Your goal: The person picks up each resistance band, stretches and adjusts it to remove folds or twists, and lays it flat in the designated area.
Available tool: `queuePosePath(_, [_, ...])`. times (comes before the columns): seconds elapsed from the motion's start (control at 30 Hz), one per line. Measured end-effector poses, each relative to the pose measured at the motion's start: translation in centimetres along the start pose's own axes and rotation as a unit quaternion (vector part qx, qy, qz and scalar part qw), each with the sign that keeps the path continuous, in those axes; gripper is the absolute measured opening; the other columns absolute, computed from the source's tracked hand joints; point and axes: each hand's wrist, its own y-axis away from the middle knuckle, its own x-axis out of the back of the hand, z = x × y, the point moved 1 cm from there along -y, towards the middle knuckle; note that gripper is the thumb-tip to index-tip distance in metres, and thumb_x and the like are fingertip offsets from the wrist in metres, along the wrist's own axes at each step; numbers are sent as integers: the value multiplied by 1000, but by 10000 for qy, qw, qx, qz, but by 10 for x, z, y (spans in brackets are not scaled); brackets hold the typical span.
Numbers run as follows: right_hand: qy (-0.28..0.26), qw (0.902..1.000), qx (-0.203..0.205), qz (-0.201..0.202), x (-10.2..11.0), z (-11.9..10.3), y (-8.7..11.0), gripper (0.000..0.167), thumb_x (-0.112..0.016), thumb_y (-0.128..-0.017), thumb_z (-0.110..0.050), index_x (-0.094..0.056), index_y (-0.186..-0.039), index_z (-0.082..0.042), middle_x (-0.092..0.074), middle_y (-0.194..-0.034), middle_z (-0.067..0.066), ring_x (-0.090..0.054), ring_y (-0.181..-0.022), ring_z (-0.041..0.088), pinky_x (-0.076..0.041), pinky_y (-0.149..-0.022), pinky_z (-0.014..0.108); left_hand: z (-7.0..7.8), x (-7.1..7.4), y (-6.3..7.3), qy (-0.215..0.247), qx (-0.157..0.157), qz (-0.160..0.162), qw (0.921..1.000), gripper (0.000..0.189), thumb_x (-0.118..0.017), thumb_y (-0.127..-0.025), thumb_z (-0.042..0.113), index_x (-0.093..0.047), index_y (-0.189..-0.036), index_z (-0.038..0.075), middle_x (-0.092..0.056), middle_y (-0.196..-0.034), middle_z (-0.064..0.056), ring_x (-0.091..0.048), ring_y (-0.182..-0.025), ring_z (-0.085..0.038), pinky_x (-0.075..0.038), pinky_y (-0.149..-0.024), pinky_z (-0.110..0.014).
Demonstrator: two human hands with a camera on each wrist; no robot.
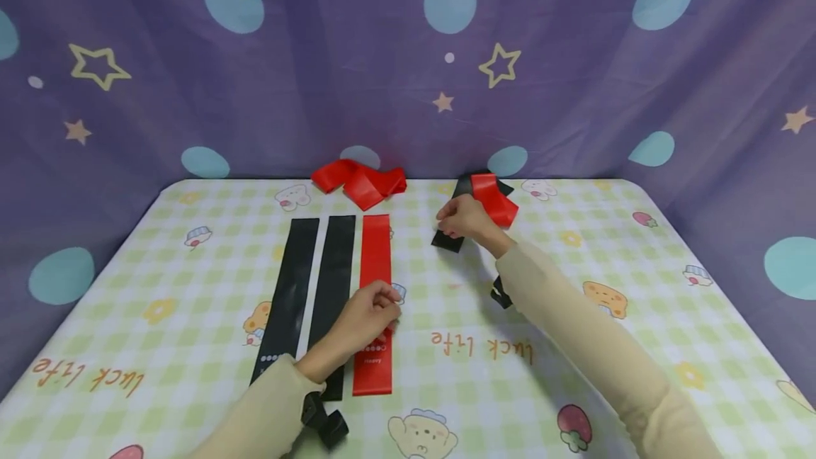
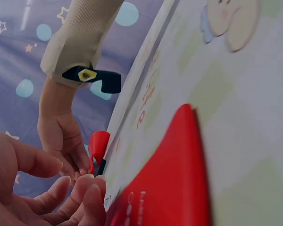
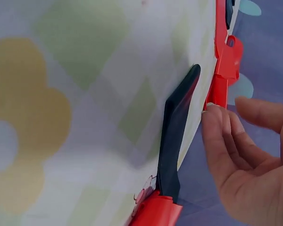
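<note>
Three flat elastic exercise bands lie side by side lengthwise: one black (image 1: 295, 285), another black (image 1: 336, 261), and a red one (image 1: 376, 250) with "Heavy" printed near its front end. My left hand (image 1: 360, 317) hovers over the red band's lower half, its fingers loosely curled around nothing. At the back right, my right hand (image 1: 468, 218) is above a folded black band (image 1: 448, 241), which overlaps a loose red band (image 1: 499, 200). In the right wrist view, thumb and fingers stand apart with nothing between them, beside the black band (image 3: 172, 136).
A crumpled red band (image 1: 366, 184) lies at the table's back edge, left of centre. The checked tablecloth (image 1: 484, 402) has printed cartoon figures. Behind the table hangs a purple curtain (image 1: 357, 76). A black wrist strap (image 1: 325, 420) is on the left sleeve.
</note>
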Motion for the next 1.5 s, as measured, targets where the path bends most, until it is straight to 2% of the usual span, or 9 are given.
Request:
queuePosePath(0.13, [573, 9983, 110, -45, -1, -1, 6, 28, -71, -80, -8, -67, -105, 3, -67, -81, 6, -63, -73, 18, -57, -71, 28, 5, -2, -10, -30, 3, -34, 10000, 14, -59, -89, 7, -57, -101, 1, -60, -78, -11, -55, -57, -15, -51, -54, -26])
queuePosePath(0.3, [1338, 9905, 266, -168, -4, 0, 10, 34, -79, -72, -10, -69, -103, 0, -67, -87, 7, -59, -76, 16, -51, -70, 24, 10, -5, -20, 6, -66, -156, 9999, 15, -57, -89, 6, -57, -102, 0, -60, -81, -14, -55, -59, -18, -50, -53, -27])
queuePosePath(0.47, [1718, 9843, 272, -299, -7, 6, 9, 38, -81, -68, -8, -69, -103, 0, -65, -89, 8, -57, -79, 17, -48, -72, 24, 16, -10, -28, -3, -200, -137, 9997, 14, -55, -88, 5, -57, -101, 0, -59, -81, -10, -55, -59, -20, -47, -50, -27])
queuePosePath(0.67, [1938, 9798, 347, -345, -5, 10, 10, 36, -80, -68, -4, -67, -101, 0, -67, -93, 12, -58, -83, 21, -50, -77, 28, 25, -18, -37, -50, -274, -103, 9996, 13, -54, -88, 6, -58, -100, 2, -59, -82, -8, -57, -60, -27, -46, -49, -26])
queuePosePath(0.83, [2015, 9766, 691, -278, -8, 14, 9, 30, -75, -68, 1, -69, -97, 1, -69, -88, 13, -60, -81, 22, -50, -74, 28, 28, -19, -42, -3, -255, -166, 9995, 13, -54, -88, 5, -57, -101, 2, -59, -84, -10, -59, -65, -31, -45, -50, -25])
queuePosePath(1.17, [2520, 9600, 1222, -92, -10, 14, 8, 23, -65, -70, 2, -72, -92, -2, -72, -85, 10, -63, -80, 22, -53, -74, 31, 34, -20, -52, 76, -377, -179, 9991, 13, -56, -88, 3, -58, -100, 0, -59, -83, -10, -61, -68, -33, -48, -50, -28])
queuePosePath(1.33, [2514, 9550, 1567, 138, -9, 16, 9, 21, -59, -73, 4, -73, -89, -2, -73, -85, 10, -63, -81, 24, -54, -76, 34, 36, -19, -58, 75, -413, -222, 9989, 13, -55, -88, 3, -58, -101, -1, -59, -85, -11, -61, -69, -32, -49, -50, -31])
queuePosePath(1.5, [2325, 9552, 1790, 397, -11, 18, 13, 22, -55, -74, 7, -71, -87, 0, -72, -85, 12, -62, -77, 25, -53, -75, 35, 38, -17, -62, 92, -427, -244, 9987, 16, -54, -88, 3, -57, -103, -2, -59, -85, -11, -63, -75, -35, -51, -53, -31])
